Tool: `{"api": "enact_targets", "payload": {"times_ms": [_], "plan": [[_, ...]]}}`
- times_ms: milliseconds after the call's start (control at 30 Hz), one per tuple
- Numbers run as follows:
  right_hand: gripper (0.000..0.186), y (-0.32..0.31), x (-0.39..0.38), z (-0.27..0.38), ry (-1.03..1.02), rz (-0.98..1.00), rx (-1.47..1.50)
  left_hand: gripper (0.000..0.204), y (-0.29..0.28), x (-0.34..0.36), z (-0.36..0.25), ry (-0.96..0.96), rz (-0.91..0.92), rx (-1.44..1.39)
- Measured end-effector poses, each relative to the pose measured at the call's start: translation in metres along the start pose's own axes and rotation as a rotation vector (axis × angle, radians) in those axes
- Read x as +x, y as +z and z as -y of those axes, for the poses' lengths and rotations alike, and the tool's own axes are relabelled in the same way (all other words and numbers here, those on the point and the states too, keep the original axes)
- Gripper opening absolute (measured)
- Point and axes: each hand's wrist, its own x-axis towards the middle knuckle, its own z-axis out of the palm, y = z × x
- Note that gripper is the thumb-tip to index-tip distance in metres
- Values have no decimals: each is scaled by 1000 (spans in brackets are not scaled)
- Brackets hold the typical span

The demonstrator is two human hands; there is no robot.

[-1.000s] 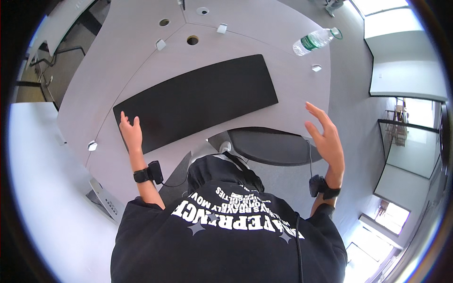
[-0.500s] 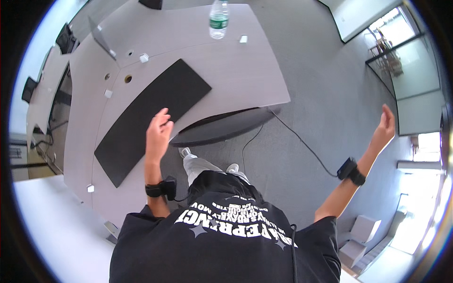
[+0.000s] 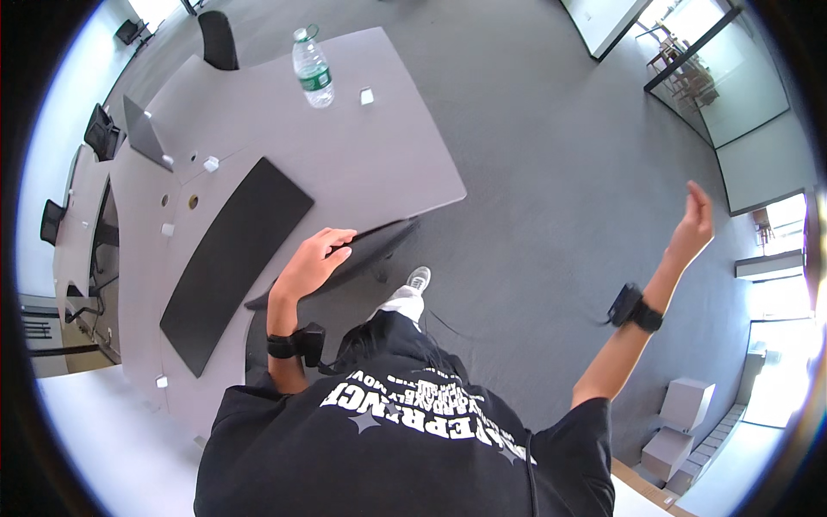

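My left hand (image 3: 312, 264) is above the near edge of the table (image 3: 392, 129), with its thumb apart from the bent fingers and nothing held. Just beneath and beside it is the dark curved backrest of a chair (image 3: 366, 258), partly covered by the hand; I cannot tell whether they touch. Beyond this hand a black curved mat (image 3: 237, 258) lies on the table. Out to the right, over the grey floor, my right hand (image 3: 691, 228) is raised with fingers stretched and nothing in it. A black device is strapped to each wrist.
A large clear water bottle (image 3: 313, 71) with a green label stands at the table's far side, near a small white block (image 3: 367, 96). A grey divider panel (image 3: 147, 133) rises at the left. Another black chair (image 3: 217, 40) stands behind. Two pale boxes (image 3: 687, 403) sit at lower right.
The table, mat and bottle have shifted left in view. My left hand has turned its fingers rightward, by the chair's backrest. One shoe now shows farther right; my right hand stays raised.
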Motion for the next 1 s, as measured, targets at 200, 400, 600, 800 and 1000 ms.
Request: {"api": "enact_targets", "payload": {"times_ms": [200, 400, 600, 800, 1000], "plan": [[18, 40, -14, -33, 112, 381, -7, 28, 33, 122, -16, 47, -18, -70], [15, 63, -28, -111, 346, 614, -11, 30, 71, 245, -56, 69, 73, -171], [15, 60, -24, -182, 571, 604, -20, 31, 98, 351, -73, 77, 238, -102], [16, 65, 1, -301, 735, 622, 31, 33, 143, 456, -84, -57, 245, 86], [16, 137, 105, -390, 846, 685, 167, 35, 178, 529, -131, -25, 223, 44]]}}
